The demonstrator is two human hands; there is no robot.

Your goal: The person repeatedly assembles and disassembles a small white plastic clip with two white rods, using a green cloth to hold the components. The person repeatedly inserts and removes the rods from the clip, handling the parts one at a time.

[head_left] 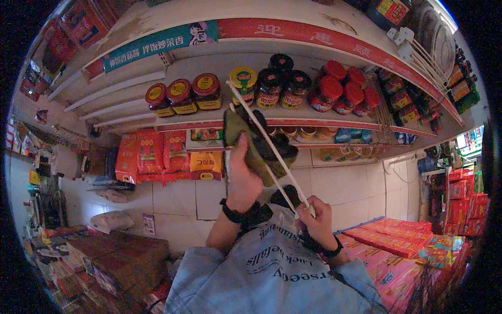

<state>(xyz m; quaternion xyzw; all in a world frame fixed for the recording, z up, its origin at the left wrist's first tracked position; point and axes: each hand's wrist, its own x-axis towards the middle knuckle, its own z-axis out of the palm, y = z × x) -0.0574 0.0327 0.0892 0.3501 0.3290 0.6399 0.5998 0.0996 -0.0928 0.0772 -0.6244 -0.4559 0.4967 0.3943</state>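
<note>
My left hand [244,180] is closed on a dark green, folded, cloth-like item [246,144] with black parts along its right side; its exact kind I cannot make out. Two long thin white rods [266,137] run slantwise over and beside it, from the shelf edge down to my right hand [316,217]. The fingers of that hand are closed around their lower ends. Just beyond the upper rod end stands a yellow-lidded jar [243,82]. Black bands circle both wrists.
Red-lidded jars [179,94], black-lidded jars [269,86] and bright red-capped jars [334,91] stand on the shelf ahead. Red bags [151,154] hang or stand below at left. Brown cartons [117,256] lie at lower left, red and pink packages [381,251] at lower right.
</note>
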